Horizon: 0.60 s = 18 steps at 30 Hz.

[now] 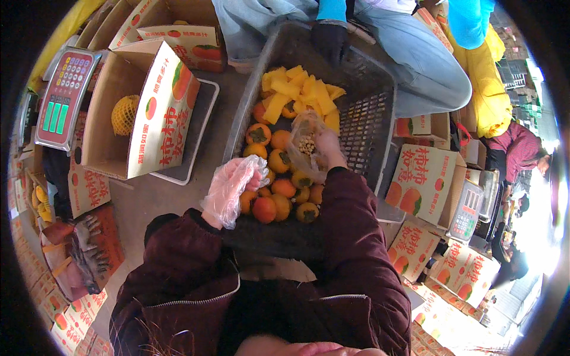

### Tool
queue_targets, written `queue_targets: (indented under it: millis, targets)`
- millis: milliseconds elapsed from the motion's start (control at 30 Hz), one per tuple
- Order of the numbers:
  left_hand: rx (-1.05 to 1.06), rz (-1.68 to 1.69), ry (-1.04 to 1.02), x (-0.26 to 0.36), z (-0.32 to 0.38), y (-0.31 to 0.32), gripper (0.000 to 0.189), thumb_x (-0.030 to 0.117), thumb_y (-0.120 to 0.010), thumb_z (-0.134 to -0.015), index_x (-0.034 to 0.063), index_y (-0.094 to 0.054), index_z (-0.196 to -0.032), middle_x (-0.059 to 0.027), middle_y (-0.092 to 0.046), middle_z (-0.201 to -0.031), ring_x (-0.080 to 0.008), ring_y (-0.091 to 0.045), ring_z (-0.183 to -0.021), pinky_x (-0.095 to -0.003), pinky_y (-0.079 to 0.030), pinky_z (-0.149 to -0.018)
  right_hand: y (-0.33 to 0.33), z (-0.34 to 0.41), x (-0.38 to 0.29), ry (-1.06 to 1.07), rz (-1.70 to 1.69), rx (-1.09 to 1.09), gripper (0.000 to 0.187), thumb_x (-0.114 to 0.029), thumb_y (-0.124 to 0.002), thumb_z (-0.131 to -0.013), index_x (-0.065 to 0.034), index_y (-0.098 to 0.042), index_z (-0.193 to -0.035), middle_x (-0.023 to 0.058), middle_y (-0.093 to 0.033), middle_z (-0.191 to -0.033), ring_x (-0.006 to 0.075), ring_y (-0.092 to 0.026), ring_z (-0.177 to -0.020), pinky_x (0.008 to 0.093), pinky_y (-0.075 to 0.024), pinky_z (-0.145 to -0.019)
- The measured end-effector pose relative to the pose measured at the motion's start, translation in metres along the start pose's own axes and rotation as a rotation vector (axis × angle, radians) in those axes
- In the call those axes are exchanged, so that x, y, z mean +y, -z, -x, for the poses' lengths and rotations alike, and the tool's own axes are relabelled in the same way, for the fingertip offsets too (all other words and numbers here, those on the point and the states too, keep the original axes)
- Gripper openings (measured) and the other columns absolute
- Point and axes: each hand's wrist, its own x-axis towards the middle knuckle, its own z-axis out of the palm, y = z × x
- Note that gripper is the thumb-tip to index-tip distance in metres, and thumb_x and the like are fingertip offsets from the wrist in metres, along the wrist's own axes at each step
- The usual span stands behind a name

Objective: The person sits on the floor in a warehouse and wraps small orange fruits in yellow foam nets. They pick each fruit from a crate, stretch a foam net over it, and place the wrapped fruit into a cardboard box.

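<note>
A black plastic crate [242,107] in front of me holds orange persimmons [264,209] and a heap of yellow foam net sleeves [307,91]. Over the fruit, my right hand [330,144] is at a clear plastic bag [303,122] with small pale pieces [307,144] in it; its fingers are partly hidden by the bag. My left hand [238,187], in a clear plastic glove, hovers at the crate's left side beside the persimmons. Its fingers are curled, and whether they hold anything is not clear.
At left, an open carton [149,120] with one sleeved fruit [124,115] stands on a scale, its keypad display [67,98] beside it. Across the crate sits a person in jeans [418,66], a dark-gloved hand [330,42] inside the crate. More cartons [423,178] and another scale display [465,211] are at right.
</note>
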Motion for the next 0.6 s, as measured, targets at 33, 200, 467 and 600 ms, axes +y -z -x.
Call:
queue_targets:
  millis: [33,200,467,600]
  targets:
    - [0.007,-0.007,0.001,0.000,0.001,0.000,0.026,0.029,-0.054,-0.091,0.0028,-0.058,-0.094,-0.0024,-0.059,-0.079,-0.0092,-0.054,-0.071,-0.0241,-0.044,-0.066,-0.008,-0.003,0.002,0.067,0.001,0.017,0.027,-0.023,-0.057,-0.079,0.0000,-0.064,-0.092,0.0196,-0.064,-0.093,0.0341,-0.060,-0.089,0.0420,-0.0485,-0.077]
    - [-0.003,-0.081,-0.025,0.002,0.005,-0.005,0.024,0.026,-0.052,-0.092,0.0026,-0.058,-0.093,-0.0016,-0.057,-0.076,-0.0079,-0.051,-0.070,-0.0231,-0.042,-0.067,-0.041,0.011,0.004,0.222,-0.118,-0.110,0.033,-0.022,-0.055,-0.083,-0.0017,-0.056,-0.109,0.0219,-0.059,-0.105,0.0358,-0.057,-0.096,0.0417,-0.0486,-0.077]
    - [0.049,-0.021,0.073,-0.003,-0.002,-0.002,0.022,0.024,-0.052,-0.092,0.0029,-0.057,-0.096,-0.0024,-0.058,-0.082,-0.0102,-0.054,-0.072,-0.0243,-0.045,-0.067,-0.064,0.006,-0.007,0.090,-0.010,-0.150,0.034,-0.013,-0.052,-0.084,0.0014,-0.049,-0.115,0.0217,-0.055,-0.109,0.0372,-0.056,-0.098,0.0428,-0.0494,-0.078]
    - [0.068,-0.034,0.039,-0.007,-0.002,-0.001,0.021,0.023,-0.051,-0.092,0.0032,-0.056,-0.096,-0.0025,-0.058,-0.081,-0.0101,-0.054,-0.070,-0.0246,-0.045,-0.066,-0.071,-0.003,0.000,0.180,0.021,-0.206,0.028,-0.007,-0.051,-0.082,0.0009,-0.054,-0.109,0.0205,-0.058,-0.103,0.0351,-0.056,-0.098,0.0416,-0.0488,-0.079]
